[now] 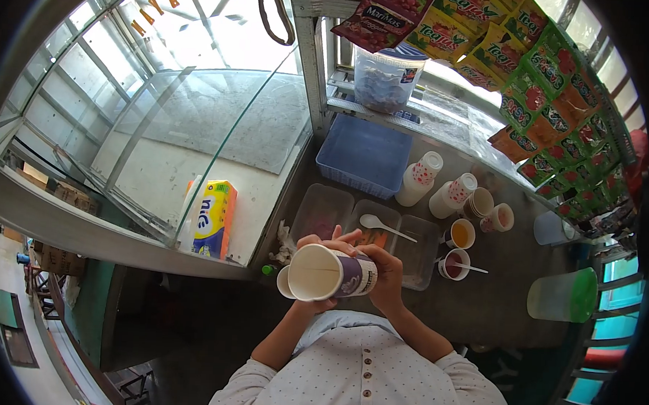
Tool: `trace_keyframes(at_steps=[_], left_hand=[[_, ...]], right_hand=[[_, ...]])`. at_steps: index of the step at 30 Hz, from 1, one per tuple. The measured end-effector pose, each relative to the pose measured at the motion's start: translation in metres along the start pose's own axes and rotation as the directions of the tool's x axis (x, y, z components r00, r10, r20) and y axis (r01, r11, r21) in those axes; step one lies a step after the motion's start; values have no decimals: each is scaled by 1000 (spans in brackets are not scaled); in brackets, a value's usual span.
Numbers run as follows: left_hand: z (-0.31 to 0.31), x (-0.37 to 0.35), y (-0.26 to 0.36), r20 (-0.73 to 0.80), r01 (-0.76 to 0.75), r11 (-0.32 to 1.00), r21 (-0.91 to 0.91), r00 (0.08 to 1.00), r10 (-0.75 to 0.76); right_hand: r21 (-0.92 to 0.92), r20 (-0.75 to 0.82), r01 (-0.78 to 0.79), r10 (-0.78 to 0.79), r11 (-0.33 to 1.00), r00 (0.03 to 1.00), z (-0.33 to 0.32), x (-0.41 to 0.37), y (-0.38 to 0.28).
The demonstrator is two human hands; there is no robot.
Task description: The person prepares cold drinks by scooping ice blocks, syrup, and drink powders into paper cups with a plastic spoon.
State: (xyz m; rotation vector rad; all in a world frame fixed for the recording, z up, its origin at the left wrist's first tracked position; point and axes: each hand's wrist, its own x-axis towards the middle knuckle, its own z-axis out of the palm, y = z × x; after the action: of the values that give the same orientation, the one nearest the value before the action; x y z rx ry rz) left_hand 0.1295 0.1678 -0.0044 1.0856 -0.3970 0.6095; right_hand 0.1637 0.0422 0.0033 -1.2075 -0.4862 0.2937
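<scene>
Centrally in the head view, a printed cup [357,275] was held in front of the person's dotted shirt [361,363], tilted well over, its open mouth turned toward the camera and no liquid visible inside. The rim of a second cup [282,282] showed behind it, at the left. The grip of the right hand [386,272] was closed round the printed wall toward the base. The left hand [323,304] curled behind the pair; its grip was judged to be closed about the second cup, although the cups hid most of it.

Both cups appeared to be thin paper: light, dry, moderately stiff at the rolled rim, softer along the wall. Firm squeezing at mid-wall would probably have dented them, and the smooth surface might have slid under a loose hold. The sounder places to take hold were judged to be the lower wall near the base, as the right hand did, or just under the rim, with light, even pressure.

Beyond, on the worktop [490,307], a white spoon [383,226] lay across clear trays [417,261]. Beside these stood a cup of orange contents [460,235] and a cup of red contents [453,266].
</scene>
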Motion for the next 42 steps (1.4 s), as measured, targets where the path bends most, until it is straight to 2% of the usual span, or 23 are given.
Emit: trace_keyframes(at_steps=[1,3,5,8,10,12,14,15,17,18,20,24,25,27,28,29,30,32,33,34,35,37,42], left_hand=[[-1,-1,1,-1,0,1000,1,1000,0],[-3,-3,3,-163,107,985,-135,978,-128],[-7,0,2,-124,73,991,-112,988,-87],[-7,-1,0,-69,26,1000,4,997,-25],[-2,1,4,7,-13,987,161,1000,12],[-2,0,3,5,-9,987,158,1000,8],[-1,2,4,-54,-19,991,130,998,26],[-3,2,4,-52,-19,991,129,998,26],[-8,4,3,11,-66,968,242,998,66],[-9,3,3,12,-67,968,243,998,66],[-8,3,2,113,-92,956,280,992,62],[-4,2,0,170,-170,930,327,978,119],[-5,0,-2,172,-171,930,324,978,120],[-7,-5,-5,-147,-29,996,88,988,41],[-7,-7,-1,-258,59,996,70,965,-39],[-9,-5,4,-329,112,993,43,940,-92],[-12,-2,7,-396,163,987,11,907,-145],[-17,-7,2,-406,171,985,-9,900,-160],[-16,-10,1,-407,180,983,-18,897,-172],[-14,-12,0,-408,190,981,-27,894,-184],[-9,-12,-2,-409,191,981,-27,894,-185],[3,-10,-1,-471,212,970,-117,848,-242],[6,-19,-3,-522,233,963,-139,809,-271]], right_hand=[[38,5,-63,63,997,998,2,3,-3],[76,8,-128,128,989,992,5,2,-4],[166,83,-271,260,948,962,7,0,-2],[198,139,-265,241,944,961,1,-3,5],[230,164,-282,249,931,955,-1,-2,3],[260,183,-297,255,919,949,-5,2,2],[444,300,-476,374,759,877,-10,6,4],[445,298,-474,373,760,878,-13,5,5],[460,479,-655,453,600,752,-17,1,9],[460,480,-655,453,600,752,-17,-1,11],[492,374,-598,467,633,801,-16,-6,16],[400,357,-564,444,722,822,-24,-4,15],[324,424,-570,422,755,801,-30,0,11],[245,490,-565,402,788,773,-32,5,4],[90,272,-464,426,882,863,-31,7,0],[-95,45,-378,383,921,923,-29,8,-4],[-96,45,-375,380,922,924,-27,9,-8],[-172,-138,-67,43,983,990,-20,11,-15],[-171,-138,-68,44,983,990,-15,11,-17],[-381,-80,97,-137,920,987,-11,12,-18],[-561,15,256,-300,787,954,-6,12,-18],[-557,29,296,-338,776,941,8,5,-12],[-599,85,412,-457,687,886,6,-2,-3]])
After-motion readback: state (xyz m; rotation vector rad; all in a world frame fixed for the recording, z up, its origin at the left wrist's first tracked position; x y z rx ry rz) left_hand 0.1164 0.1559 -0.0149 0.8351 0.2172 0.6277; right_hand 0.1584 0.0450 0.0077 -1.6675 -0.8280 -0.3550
